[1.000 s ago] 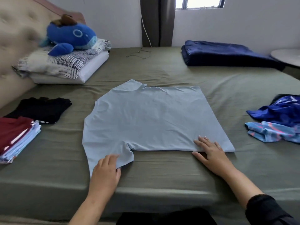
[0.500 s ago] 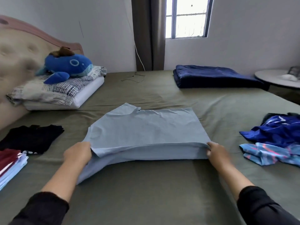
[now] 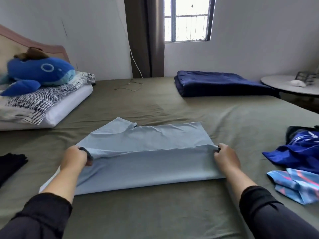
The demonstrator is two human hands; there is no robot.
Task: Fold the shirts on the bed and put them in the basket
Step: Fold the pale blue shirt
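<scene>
Both hands [image 3: 74, 156] [image 3: 226, 156] pinch the shirt's [image 3: 146, 163] folded edge.

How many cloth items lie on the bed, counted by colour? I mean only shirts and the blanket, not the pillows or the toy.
Light blue: 1, the shirt that both hands hold
Dark blue: 2, the blanket and a crumpled shirt
Blue with pink: 1, a shirt
Black: 1, a shirt at the left edge
Total: 5
</scene>
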